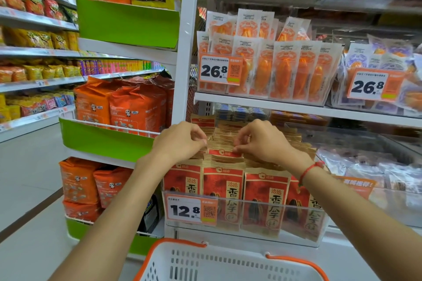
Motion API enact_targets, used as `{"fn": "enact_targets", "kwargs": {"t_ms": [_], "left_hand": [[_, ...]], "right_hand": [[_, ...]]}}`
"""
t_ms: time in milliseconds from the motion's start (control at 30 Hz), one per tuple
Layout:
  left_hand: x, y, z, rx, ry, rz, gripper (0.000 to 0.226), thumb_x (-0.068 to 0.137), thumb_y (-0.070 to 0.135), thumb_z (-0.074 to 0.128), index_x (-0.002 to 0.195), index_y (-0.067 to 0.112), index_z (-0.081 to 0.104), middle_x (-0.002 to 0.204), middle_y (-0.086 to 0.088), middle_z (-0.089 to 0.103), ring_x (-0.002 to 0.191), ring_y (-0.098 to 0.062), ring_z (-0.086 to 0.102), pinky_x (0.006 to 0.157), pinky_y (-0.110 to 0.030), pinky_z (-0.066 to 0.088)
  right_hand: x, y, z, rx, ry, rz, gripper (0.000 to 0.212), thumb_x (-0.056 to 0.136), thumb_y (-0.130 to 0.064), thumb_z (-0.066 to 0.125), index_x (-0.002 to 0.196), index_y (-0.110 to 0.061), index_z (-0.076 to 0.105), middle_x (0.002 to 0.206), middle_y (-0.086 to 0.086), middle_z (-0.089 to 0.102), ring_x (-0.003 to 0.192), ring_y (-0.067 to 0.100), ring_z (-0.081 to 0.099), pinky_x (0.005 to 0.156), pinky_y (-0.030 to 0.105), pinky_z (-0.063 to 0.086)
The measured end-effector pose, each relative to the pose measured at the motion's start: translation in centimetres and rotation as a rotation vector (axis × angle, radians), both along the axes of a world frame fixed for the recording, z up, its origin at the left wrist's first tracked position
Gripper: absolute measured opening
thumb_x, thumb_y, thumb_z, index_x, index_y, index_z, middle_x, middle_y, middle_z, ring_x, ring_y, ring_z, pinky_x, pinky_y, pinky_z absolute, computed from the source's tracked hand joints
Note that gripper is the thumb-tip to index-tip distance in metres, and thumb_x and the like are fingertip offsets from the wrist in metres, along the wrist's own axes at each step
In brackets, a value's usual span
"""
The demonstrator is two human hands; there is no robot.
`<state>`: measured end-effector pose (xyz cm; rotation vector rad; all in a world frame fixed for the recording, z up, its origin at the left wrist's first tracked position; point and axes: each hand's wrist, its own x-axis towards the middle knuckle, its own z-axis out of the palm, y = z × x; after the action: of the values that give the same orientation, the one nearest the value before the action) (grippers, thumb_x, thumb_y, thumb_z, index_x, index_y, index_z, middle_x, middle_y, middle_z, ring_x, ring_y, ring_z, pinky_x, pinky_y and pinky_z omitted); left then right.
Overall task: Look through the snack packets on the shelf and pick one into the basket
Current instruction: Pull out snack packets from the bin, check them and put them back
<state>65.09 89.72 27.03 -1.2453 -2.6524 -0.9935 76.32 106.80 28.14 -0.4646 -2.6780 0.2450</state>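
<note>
Both your hands are in the clear bin (246, 232) of red-and-brown seed packets (222, 191) on the lower shelf. Your left hand (180, 141) has fingers curled, pinching the top edge of a packet (225, 152) one row back. Your right hand (262, 141), w/ a red string bracelet (308, 172) on the wrist, pinches the same packet's top edge at its other corner. That packet stands a bit higher than its neighbours. A 12.8 price tag (190, 210) hangs on the bin front. The white basket (205, 262) w/ orange handles sits below the bin, nearest you. Orange snack packs (285, 70) fill the shelf above, behind a 26.8 tag (220, 70). Orange bags (127, 107) w/ pandas stand in the green rack (102, 139) to the left.
</note>
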Motion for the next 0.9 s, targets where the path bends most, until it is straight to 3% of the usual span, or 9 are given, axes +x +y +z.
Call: {"fn": "enact_targets", "kwargs": {"t_ms": [133, 333, 467, 633, 767, 900], "left_hand": [[0.2, 0.4, -0.1, 0.095, 0.034, 0.02, 0.025, 0.095, 0.032, 0.059, 0.12, 0.034, 0.061, 0.093, 0.02, 0.06, 0.097, -0.01, 0.058, 0.083, -0.03, 0.044], [0.5, 1.1, -0.4, 0.023, 0.023, -0.016, 0.056, 0.089, 0.039, 0.066, 0.14, 0.028, 0.045, 0.123, 0.012, 0.059, 0.114, -0.014, 0.056, 0.097, -0.041, 0.047], [0.3, 1.2, -0.6, 0.1, 0.029, -0.034, 0.044, 0.088, 0.039, 0.067, 0.129, 0.027, 0.056, 0.118, 0.009, 0.066, 0.108, -0.012, 0.061, 0.094, -0.04, 0.05], [0.9, 0.5, 0.1, 0.309, 0.013, -0.094, 0.028, 0.087, 0.037, 0.069, 0.113, 0.029, 0.06, 0.099, 0.02, 0.065, 0.098, -0.003, 0.063, 0.091, -0.037, 0.051], [2.0, 0.3, 1.0, 0.512, 0.01, -0.088, 0.024, 0.088, 0.038, 0.068, 0.109, 0.032, 0.06, 0.098, 0.021, 0.067, 0.097, -0.002, 0.064, 0.092, -0.039, 0.052], [3.1, -0.7, 2.5, 0.631, 0.037, -0.098, 0.019, 0.088, 0.034, 0.068, 0.104, 0.036, 0.058, 0.099, 0.016, 0.068, 0.097, -0.006, 0.065, 0.093, -0.042, 0.052]], "right_hand": [[0.7, 0.4, -1.0, -0.097, 0.092, 0.031, 0.022, 0.081, -0.031, 0.078, 0.065, -0.034, 0.063, 0.069, -0.015, 0.063, 0.064, 0.005, 0.056, 0.065, 0.029, 0.049], [1.3, -0.3, 0.2, -0.294, 0.397, 0.139, 0.006, 0.089, -0.021, 0.069, 0.085, -0.017, 0.067, 0.084, -0.003, 0.069, 0.082, 0.012, 0.065, 0.075, 0.031, 0.054], [1.3, -1.3, 1.4, -0.259, 0.524, 0.171, 0.007, 0.09, -0.022, 0.068, 0.088, -0.017, 0.064, 0.084, -0.003, 0.068, 0.082, 0.014, 0.064, 0.075, 0.034, 0.055], [2.1, -2.2, 1.5, -0.264, 0.695, 0.139, 0.012, 0.089, -0.032, 0.068, 0.097, -0.025, 0.061, 0.084, -0.012, 0.066, 0.079, 0.002, 0.062, 0.07, 0.026, 0.054], [2.9, -3.2, 0.8, -0.387, 0.567, 0.117, 0.045, 0.088, -0.049, 0.062, 0.124, -0.028, 0.046, 0.092, -0.019, 0.063, 0.08, -0.002, 0.06, 0.071, 0.022, 0.05], [3.2, -3.7, 0.6, -0.368, 0.535, 0.159, 0.037, 0.094, -0.038, 0.059, 0.128, -0.026, 0.052, 0.108, -0.017, 0.065, 0.089, -0.002, 0.062, 0.082, 0.029, 0.053]]}}
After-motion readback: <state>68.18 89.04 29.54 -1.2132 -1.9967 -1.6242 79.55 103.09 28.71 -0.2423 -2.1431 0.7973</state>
